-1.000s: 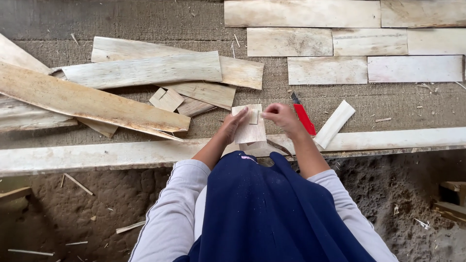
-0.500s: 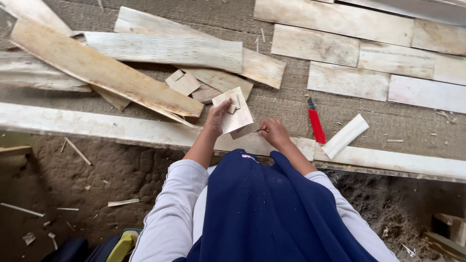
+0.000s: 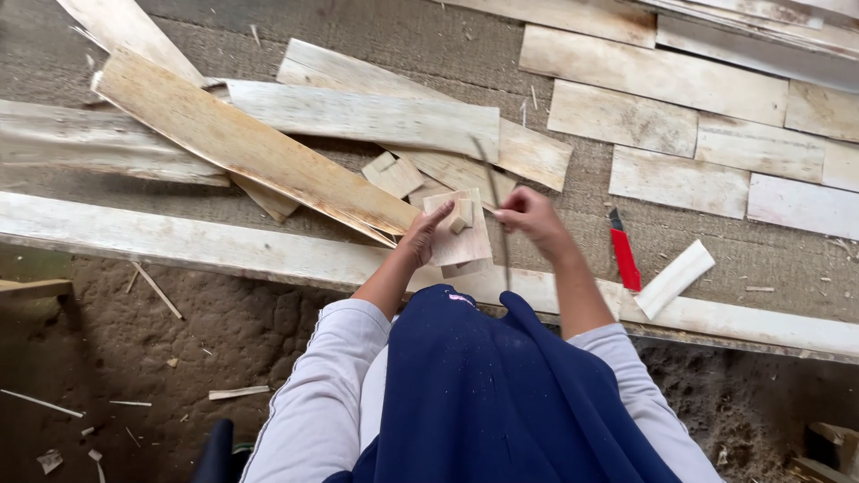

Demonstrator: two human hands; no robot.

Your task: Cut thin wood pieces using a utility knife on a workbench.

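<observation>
Left hand point(image 3: 423, 240): we grip a wood tile point(image 3: 458, 228).
Right hand point(image 3: 528, 217): we pinch a thin stick point(image 3: 495, 192).
Right: red cutter point(image 3: 624, 253).

The left hand point(image 3: 425, 234) holds a small square piece of pale wood point(image 3: 458, 234) by its left edge, above a long whitish plank point(image 3: 179, 241) that runs across the scene. The right hand point(image 3: 528, 216) pinches a thin dark stick point(image 3: 497, 215) just right of the piece, standing roughly upright across it. A red-handled tool point(image 3: 624, 257) lies to the right on the brown mat point(image 3: 573, 233), beside a short pale offcut point(image 3: 676, 278). Rough boards point(image 3: 250, 152) are heaped at far left; trimmed rectangular boards point(image 3: 653, 80) lie in rows at far right.
</observation>
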